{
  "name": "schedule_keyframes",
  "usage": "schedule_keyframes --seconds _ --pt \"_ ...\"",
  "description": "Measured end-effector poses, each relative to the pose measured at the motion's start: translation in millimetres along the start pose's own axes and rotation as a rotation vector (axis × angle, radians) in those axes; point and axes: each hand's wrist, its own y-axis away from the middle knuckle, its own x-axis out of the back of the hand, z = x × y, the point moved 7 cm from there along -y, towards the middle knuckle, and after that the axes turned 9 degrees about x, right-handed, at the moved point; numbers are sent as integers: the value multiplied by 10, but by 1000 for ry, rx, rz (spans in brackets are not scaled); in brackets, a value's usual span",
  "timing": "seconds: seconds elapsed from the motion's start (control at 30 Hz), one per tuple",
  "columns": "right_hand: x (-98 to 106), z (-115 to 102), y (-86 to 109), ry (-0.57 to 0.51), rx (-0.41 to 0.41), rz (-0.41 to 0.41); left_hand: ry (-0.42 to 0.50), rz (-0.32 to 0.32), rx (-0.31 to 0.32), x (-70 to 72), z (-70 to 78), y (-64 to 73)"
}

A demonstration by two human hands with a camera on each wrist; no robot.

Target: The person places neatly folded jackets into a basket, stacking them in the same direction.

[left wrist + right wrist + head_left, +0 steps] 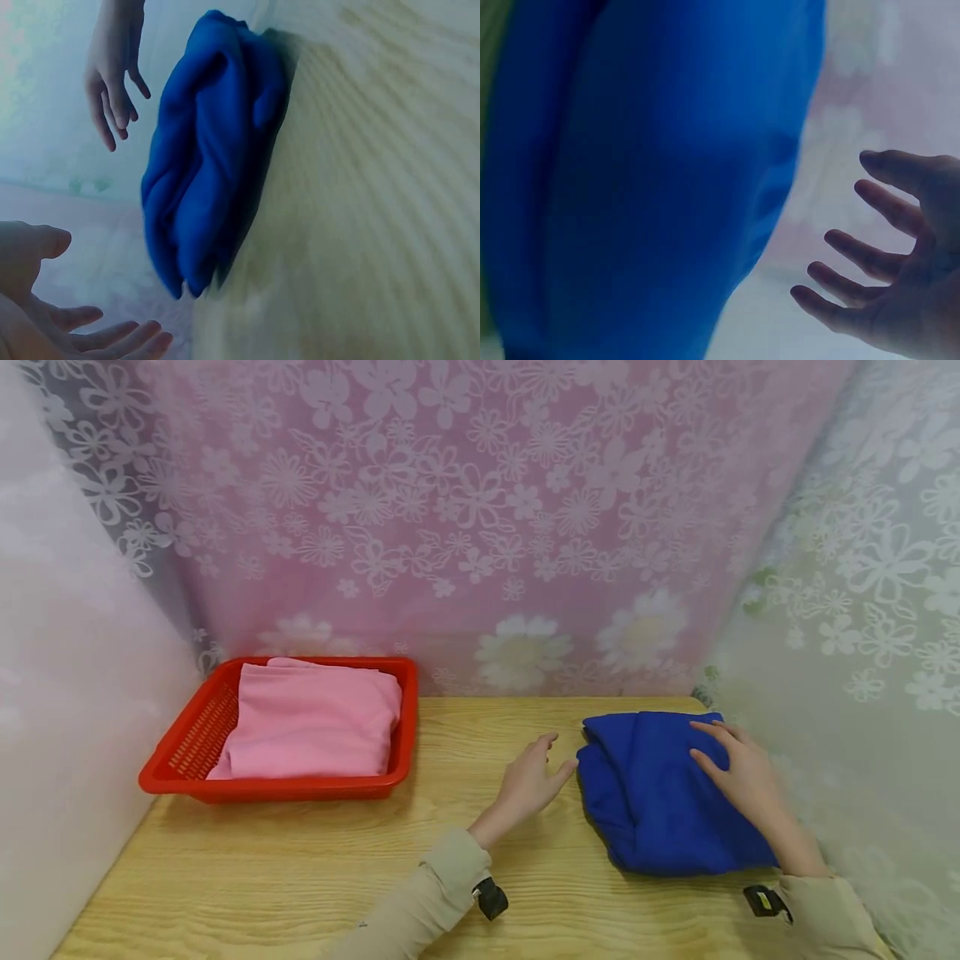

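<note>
A folded blue cloth [660, 802] lies on the right side of the table, its layered edge facing left in the left wrist view. Just left of it hovers my left hand [531, 781], thumb and fingers spread, holding nothing. My right hand [742, 772] hangs over the cloth's right part in the head view, fingers apart and empty. The right wrist view has the blue cloth [652, 187] up close, with the right hand [900, 262] spread beside it.
A red plastic basket [285, 789] stands at the back left with a folded pink cloth [315, 718] inside. Flower-patterned curtains [480, 510] enclose the wooden table [300, 877] at the back and both sides.
</note>
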Motion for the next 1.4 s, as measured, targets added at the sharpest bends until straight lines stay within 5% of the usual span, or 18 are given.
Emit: schedule_keyframes --seconds 0.23,0.6,0.9,1.4 --pt "25 520 269 13 18 -87 57 -94 101 -469 -73 -40" --pt "-75 862 577 -59 -151 -356 17 -165 52 -855 112 32" --pt "-103 872 616 -66 -186 -343 17 -143 56 -929 194 59" --pt "-114 742 588 -22 -143 -285 -28 -123 62 -841 167 86"
